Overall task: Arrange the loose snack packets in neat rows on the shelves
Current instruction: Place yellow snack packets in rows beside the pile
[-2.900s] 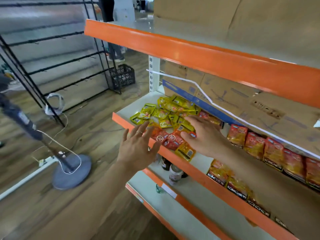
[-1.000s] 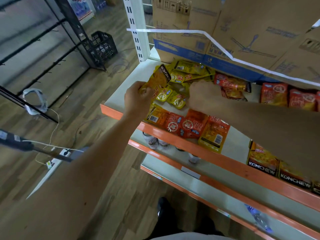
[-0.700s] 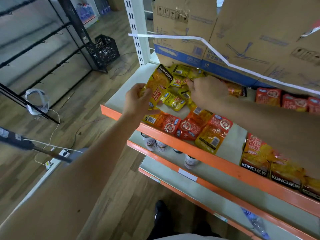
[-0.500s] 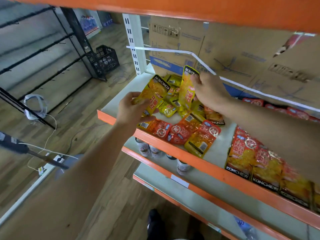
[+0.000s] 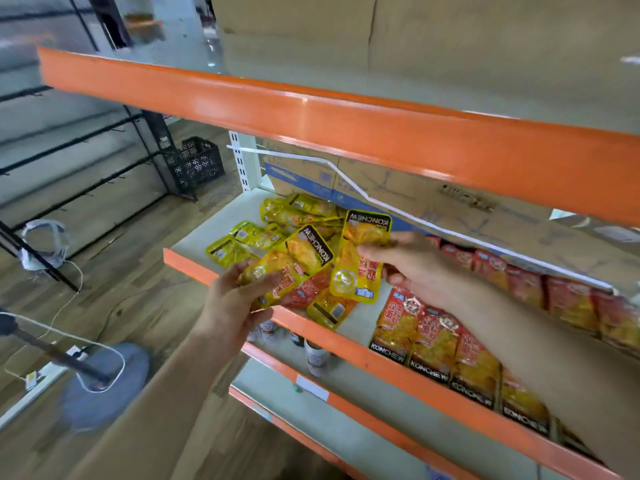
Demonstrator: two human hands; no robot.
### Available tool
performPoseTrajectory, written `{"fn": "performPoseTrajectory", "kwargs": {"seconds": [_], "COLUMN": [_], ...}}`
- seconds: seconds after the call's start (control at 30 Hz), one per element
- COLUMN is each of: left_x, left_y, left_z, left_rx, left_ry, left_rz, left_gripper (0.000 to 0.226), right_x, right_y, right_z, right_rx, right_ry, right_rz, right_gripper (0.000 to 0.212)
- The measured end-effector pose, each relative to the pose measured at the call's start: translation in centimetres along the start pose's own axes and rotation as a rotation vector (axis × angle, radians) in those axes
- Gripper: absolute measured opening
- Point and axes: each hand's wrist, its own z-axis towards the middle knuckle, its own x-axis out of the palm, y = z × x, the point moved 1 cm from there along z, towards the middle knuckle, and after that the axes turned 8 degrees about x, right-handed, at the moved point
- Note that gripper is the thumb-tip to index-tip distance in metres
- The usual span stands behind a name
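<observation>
The left hand (image 5: 235,301) comes in from the lower left on a bare forearm and stands in front of the orange edge of the middle shelf (image 5: 349,346). Its fingers (image 5: 251,271) are curled round the lower end of a yellow packet (image 5: 294,261), with the thumb on the near side. This packet is tilted and its black header points up and to the right. I cannot tell if the hand holds one packet or more.

The right hand (image 5: 415,266) reaches in from the lower right, with the forearm crossing over the shelf edge. It pinches a second yellow packet (image 5: 360,261) at its right side, thumb on the front and fingers behind. This packet stands nearly upright in the air, black header at the top and the printed name upside down. The two held packets are just beside each other, above the front part of the shelf.

Behind them a pile of loose packets (image 5: 277,221) lies on the left part of the same shelf, yellow ones at the back and a few red ones (image 5: 310,289) near the edge. To the right, a front row of red and orange packets (image 5: 433,337) lies side by side, and a back row (image 5: 519,282) leans on the cardboard boxes (image 5: 433,199). Small bottles (image 5: 315,356) stand on the shelf below
</observation>
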Motion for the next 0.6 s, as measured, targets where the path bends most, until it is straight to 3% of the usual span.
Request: {"fn": "performPoseTrajectory", "kwargs": {"seconds": [0.07, 0.2, 0.33, 0.37, 0.43, 0.5, 0.6], "left_x": [0.5, 1.8, 2.7, 2.9, 3.4, 4.0, 4.7], "left_y": [0.5, 1.1, 0.9, 0.5, -0.2, -0.8, -1.2], "left_z": [-1.1, -2.6, -3.0, -3.3, -4.1, -5.3, -6.9], "left_rx": [0.005, -0.052, -0.125, -0.138, -0.155, -0.153, -0.116], "left_ry": [0.045, 0.112, 0.197, 0.215, 0.248, 0.285, 0.32], "left_rz": [-0.023, -0.252, -0.317, -0.328, -0.353, -0.348, -0.364], "left_gripper": [0.048, 0.033, 0.071, 0.07, 0.047, 0.024, 0.013], "right_x": [-0.8, -2.4, -2.5, -2.3, -1.9, -1.5, -1.0], "right_y": [-0.7, -1.0, -0.9, -1.0, -1.6, -2.3, -3.2], "right_z": [-1.6, -5.4, -9.6, -10.5, -12.1, -14.0, -16.6], "right_rx": [-0.05, -0.206, -0.29, -0.275, -0.221, -0.199, -0.149], "right_ry": [-0.02, -0.175, -0.135, -0.107, -0.072, -0.032, 0.011], "right_rz": [-0.015, -0.29, -0.346, -0.315, -0.252, -0.273, -0.298], "right_gripper": [0.013, 0.028, 0.007, 0.008, 0.017, 0.044, 0.066]}}
